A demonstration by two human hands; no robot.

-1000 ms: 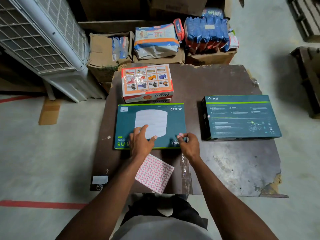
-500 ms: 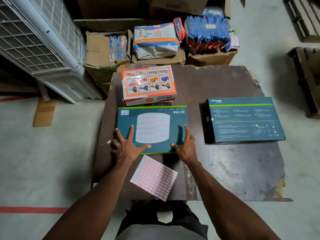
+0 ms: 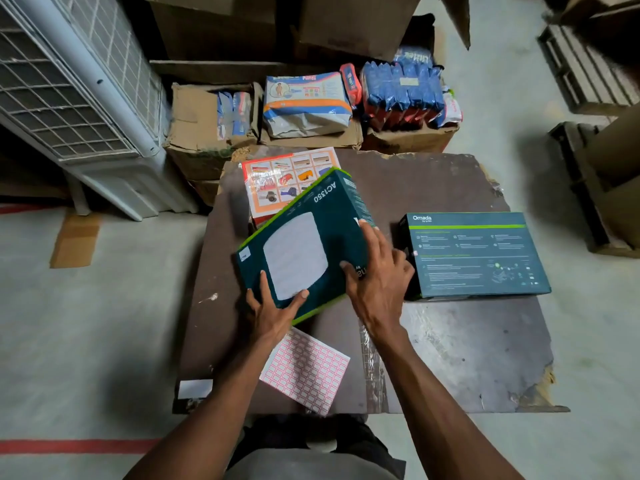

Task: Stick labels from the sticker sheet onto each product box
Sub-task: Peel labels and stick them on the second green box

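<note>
I hold a teal AC1350 box (image 3: 304, 233) lifted and turned at an angle over the dark board (image 3: 450, 348). My left hand (image 3: 273, 310) grips its near left corner from below. My right hand (image 3: 377, 275) presses on its right side. A sticker sheet (image 3: 304, 370) with red-framed labels lies flat on the board under my left wrist. A second teal Omada box (image 3: 474, 254) lies flat to the right. An orange and white picture box (image 3: 277, 181) sits behind, partly hidden by the held box.
Worn cardboard cartons with packaged goods (image 3: 304, 102) line the far side of the board. A white air cooler (image 3: 76, 98) stands at the left. Wooden pallets (image 3: 588, 64) lie at the right. A red line (image 3: 69, 445) runs across the concrete floor.
The AC1350 box lay flat with both hands on its near edge. Now both hands have lifted it and rotated it, so its far end covers part of the orange box.
</note>
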